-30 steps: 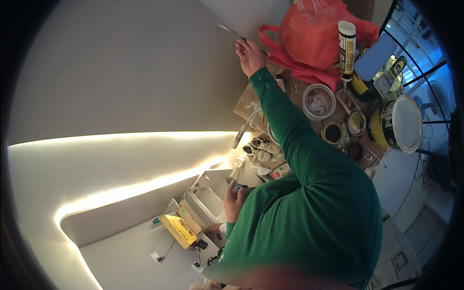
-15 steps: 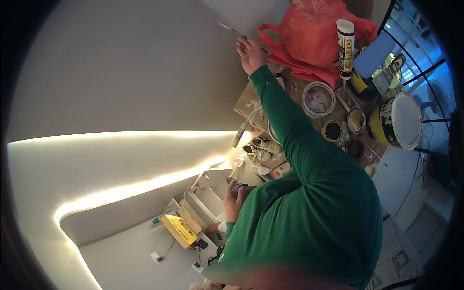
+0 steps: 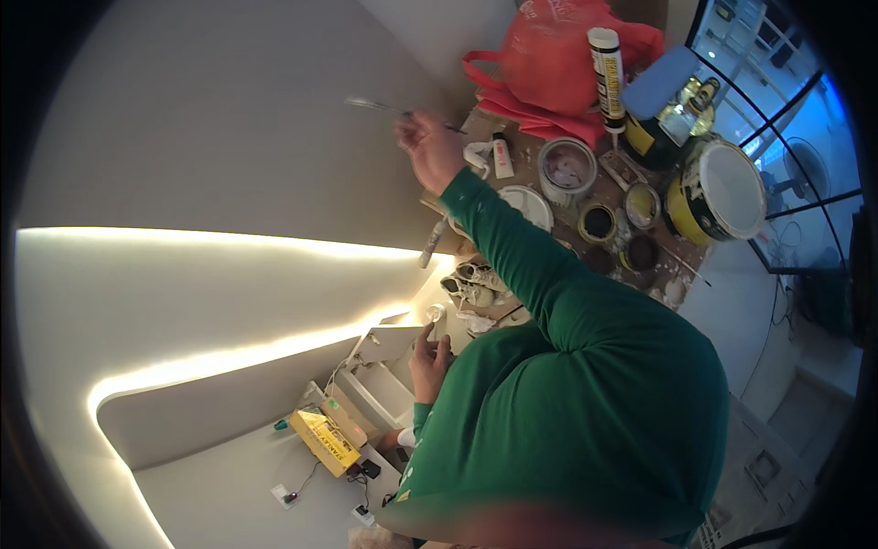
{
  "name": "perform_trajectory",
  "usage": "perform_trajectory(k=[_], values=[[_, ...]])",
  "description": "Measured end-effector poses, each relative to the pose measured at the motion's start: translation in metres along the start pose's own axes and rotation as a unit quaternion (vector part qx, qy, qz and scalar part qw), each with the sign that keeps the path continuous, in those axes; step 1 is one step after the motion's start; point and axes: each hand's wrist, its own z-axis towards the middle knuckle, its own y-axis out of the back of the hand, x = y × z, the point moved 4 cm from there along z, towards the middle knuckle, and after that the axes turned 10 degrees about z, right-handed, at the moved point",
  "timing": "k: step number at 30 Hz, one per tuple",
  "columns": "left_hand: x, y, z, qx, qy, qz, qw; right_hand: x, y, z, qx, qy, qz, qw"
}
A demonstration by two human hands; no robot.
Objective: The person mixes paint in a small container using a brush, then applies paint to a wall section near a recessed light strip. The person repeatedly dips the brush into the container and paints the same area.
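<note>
My right hand [image 3: 430, 151], at the end of a stretched green sleeve, grips a thin paintbrush [image 3: 366, 103] in front of the grey wall [image 3: 229, 137]. Its pale tip points left and is blurred; part of the handle shows behind the fingers. Lower down, my left hand [image 3: 427, 368] is held close to my body, fingers curled. What it holds is almost wholly hidden by the hand and my clothing. Right of my outstretched arm stand an open can of pinkish paint [image 3: 567, 171] and a smaller open can with dark contents [image 3: 598, 222].
A red bag [image 3: 558, 69], a sealant cartridge [image 3: 607, 82] and a large yellow-and-black bucket [image 3: 722, 194] crowd the worktop. Worn shoes [image 3: 471, 285] lie beside my arm. A light strip [image 3: 229, 245] runs along the wall. At lower left sits a yellow box [image 3: 325, 441].
My right hand has moved left and down with the paintbrush. The view has shifted, uncovering a white tube and a pale lid by my arm. The dark object at my left hand has gone mostly out of sight.
</note>
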Motion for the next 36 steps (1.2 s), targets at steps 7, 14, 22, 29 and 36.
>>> perform_trajectory(k=[7,14,22,29,36], values=[[-0.011,-0.024,-0.017,0.038,-0.080,-0.005,0.996,0.047,-0.124,-0.139,0.143,0.019,-0.264,0.954],[-0.021,-0.080,-0.059,0.103,-0.176,-0.073,0.976,0.225,-0.168,-0.262,0.162,0.248,-0.524,0.798],[-0.013,-0.112,-0.100,0.155,-0.139,-0.191,0.959,0.371,-0.133,-0.351,0.004,0.196,-0.805,0.560],[-0.031,-0.118,-0.115,0.143,-0.144,-0.145,0.968,0.379,-0.093,-0.364,0.001,0.130,-0.868,0.479],[-0.040,-0.125,-0.125,0.146,-0.136,-0.149,0.969,0.414,-0.074,-0.381,-0.039,0.095,-0.904,0.414]])
